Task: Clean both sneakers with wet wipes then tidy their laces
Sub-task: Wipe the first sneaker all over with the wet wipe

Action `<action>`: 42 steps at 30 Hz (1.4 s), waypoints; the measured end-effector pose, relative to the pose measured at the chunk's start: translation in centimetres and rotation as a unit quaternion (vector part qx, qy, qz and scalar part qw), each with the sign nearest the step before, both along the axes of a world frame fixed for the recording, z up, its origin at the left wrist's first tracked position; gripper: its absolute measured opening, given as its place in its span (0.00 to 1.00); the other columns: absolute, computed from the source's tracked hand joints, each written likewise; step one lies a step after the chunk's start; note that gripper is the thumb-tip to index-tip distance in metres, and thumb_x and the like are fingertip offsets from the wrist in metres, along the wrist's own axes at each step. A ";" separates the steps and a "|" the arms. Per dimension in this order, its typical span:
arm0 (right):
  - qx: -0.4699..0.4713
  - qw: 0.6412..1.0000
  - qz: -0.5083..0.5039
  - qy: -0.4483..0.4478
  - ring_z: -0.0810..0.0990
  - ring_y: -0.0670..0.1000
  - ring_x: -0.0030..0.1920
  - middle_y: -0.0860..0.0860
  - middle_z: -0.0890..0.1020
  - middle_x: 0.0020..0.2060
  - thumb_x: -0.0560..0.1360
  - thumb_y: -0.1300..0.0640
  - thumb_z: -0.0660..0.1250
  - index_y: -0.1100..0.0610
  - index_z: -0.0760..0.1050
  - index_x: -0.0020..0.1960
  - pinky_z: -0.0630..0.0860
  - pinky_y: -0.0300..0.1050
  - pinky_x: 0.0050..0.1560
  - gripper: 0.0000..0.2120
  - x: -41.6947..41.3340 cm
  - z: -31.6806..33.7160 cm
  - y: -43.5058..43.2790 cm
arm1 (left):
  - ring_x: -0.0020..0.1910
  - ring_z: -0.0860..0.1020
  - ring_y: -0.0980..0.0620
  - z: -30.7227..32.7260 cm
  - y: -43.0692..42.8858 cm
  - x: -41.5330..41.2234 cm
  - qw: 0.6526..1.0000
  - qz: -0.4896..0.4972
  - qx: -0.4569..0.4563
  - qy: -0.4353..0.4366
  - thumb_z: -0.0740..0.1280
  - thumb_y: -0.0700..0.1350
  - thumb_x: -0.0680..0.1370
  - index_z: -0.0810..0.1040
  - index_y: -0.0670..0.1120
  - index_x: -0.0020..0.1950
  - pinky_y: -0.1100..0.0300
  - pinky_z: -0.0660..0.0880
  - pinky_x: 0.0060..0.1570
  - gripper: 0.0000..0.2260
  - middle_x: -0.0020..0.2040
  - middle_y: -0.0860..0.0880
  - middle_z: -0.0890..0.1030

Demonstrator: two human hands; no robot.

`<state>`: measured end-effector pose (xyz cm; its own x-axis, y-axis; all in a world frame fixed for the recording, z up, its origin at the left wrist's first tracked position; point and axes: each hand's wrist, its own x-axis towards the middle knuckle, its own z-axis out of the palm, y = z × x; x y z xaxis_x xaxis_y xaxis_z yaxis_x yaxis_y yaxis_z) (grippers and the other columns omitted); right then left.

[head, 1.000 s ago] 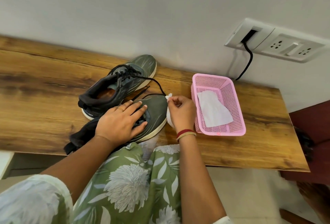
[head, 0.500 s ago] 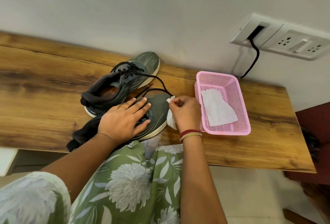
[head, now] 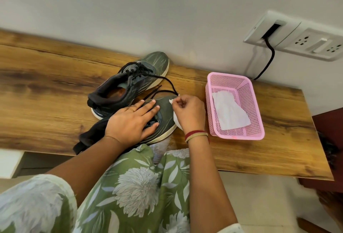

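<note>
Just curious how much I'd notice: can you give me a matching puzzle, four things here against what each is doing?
Things: 1 left hand; 2 right hand; 3 far sneaker; 4 spare wipe.
States: a lies in the pink basket; b pinches a white wipe at the near sneaker's toe; c rests flat on the near sneaker; d stands farther back, laces loose.
Pairs: 1-c, 2-b, 3-d, 4-a.

A long wooden tabletop (head: pixel 46 88) with dark, streaked grain stands flush against a plain off-white wall (head: pixel 130 6) in soft, even light. At upper right, a white switch-and-socket panel (head: pixel 306 41) is mounted on the wall, with a black cable (head: pixel 272 55) running from it down to the tabletop's back edge. Below the front edge, a pale floor (head: pixel 259 205) shows beside dark reddish-brown furniture (head: pixel 330 121) at far right.
</note>
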<state>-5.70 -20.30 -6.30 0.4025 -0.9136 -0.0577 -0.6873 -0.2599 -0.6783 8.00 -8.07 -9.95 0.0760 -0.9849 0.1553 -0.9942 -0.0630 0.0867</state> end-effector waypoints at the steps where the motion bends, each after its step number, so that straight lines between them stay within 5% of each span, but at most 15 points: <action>1: -0.016 1.000 0.005 0.005 0.79 0.50 0.42 0.47 0.82 0.38 0.73 0.53 0.69 0.51 0.81 0.42 0.77 0.52 0.48 0.03 0.5 0.0 0.0 | 0.60 0.78 0.45 0.0 0.0 0.0 1.000 0.002 0.000 0.001 0.53 0.60 0.77 0.76 0.48 0.66 0.55 0.78 0.50 0.25 0.65 0.48 0.77; 5: -0.051 0.998 -0.021 0.039 0.76 0.53 0.53 0.51 0.78 0.50 0.74 0.51 0.68 0.49 0.81 0.48 0.74 0.52 0.54 0.05 1.0 0.0 0.0 | 0.60 0.79 0.45 0.1 0.0 -0.1 1.000 0.002 -0.002 0.008 0.53 0.59 0.77 0.77 0.48 0.66 0.55 0.78 0.50 0.25 0.65 0.48 0.77; 12: -0.071 0.995 -0.015 0.065 0.75 0.54 0.53 0.52 0.77 0.52 0.73 0.54 0.69 0.52 0.78 0.54 0.73 0.49 0.53 0.10 0.7 0.1 1.2 | 0.60 0.78 0.47 0.5 0.2 0.0 1.000 0.006 0.021 0.008 0.53 0.60 0.77 0.75 0.48 0.67 0.55 0.77 0.51 0.26 0.65 0.48 0.77; 19: 0.019 0.976 -0.149 -0.158 0.77 0.44 0.41 0.48 0.80 0.42 0.75 0.59 0.67 0.55 0.78 0.47 0.76 0.43 0.46 0.02 -1.7 -0.2 1.3 | 0.55 0.75 0.45 3.4 0.9 -0.4 0.996 0.061 0.018 0.057 0.68 0.60 0.72 0.71 0.46 0.61 0.51 0.77 0.45 0.25 0.56 0.46 0.73; 22: 0.090 0.921 -0.228 -0.303 0.79 0.44 0.41 0.47 0.81 0.40 0.73 0.62 0.69 0.55 0.78 0.46 0.76 0.38 0.45 0.04 -2.6 0.4 1.8 | 0.57 0.75 0.45 4.8 1.7 -1.1 0.988 0.118 0.088 0.039 0.67 0.62 0.73 0.69 0.49 0.63 0.50 0.71 0.51 0.25 0.57 0.48 0.73; 26: 0.261 0.770 -0.268 -0.517 0.82 0.44 0.41 0.46 0.84 0.39 0.74 0.66 0.66 0.57 0.77 0.47 0.80 0.40 0.43 0.06 -3.6 1.6 3.7 | 0.55 0.74 0.43 6.3 3.9 -0.9 0.981 0.175 0.061 0.059 0.70 0.60 0.71 0.70 0.47 0.61 0.51 0.73 0.48 0.25 0.56 0.46 0.72; 31: 0.346 0.655 -0.262 -0.619 0.83 0.47 0.42 0.49 0.85 0.41 0.76 0.66 0.63 0.56 0.77 0.47 0.81 0.43 0.39 0.07 -4.9 2.7 4.9 | 0.60 0.72 0.46 6.5 3.7 -1.8 0.982 0.152 0.107 0.015 0.63 0.64 0.74 0.68 0.50 0.63 0.52 0.68 0.56 0.25 0.59 0.49 0.73; 42: 0.385 0.665 -0.262 -0.584 0.80 0.49 0.47 0.52 0.82 0.47 0.76 0.65 0.63 0.57 0.75 0.45 0.80 0.44 0.44 0.05 -6.5 3.4 6.8 | 0.57 0.74 0.45 6.4 1.8 -1.0 0.982 0.136 0.130 0.010 0.64 0.55 0.78 0.67 0.46 0.61 0.53 0.70 0.51 0.18 0.57 0.46 0.75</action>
<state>-12.22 -13.54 -2.88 0.2212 -0.8262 -0.5181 0.5657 0.5415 -0.6219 7.00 -6.26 -3.57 0.3420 -0.9340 -0.1033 -0.9359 -0.3484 0.0513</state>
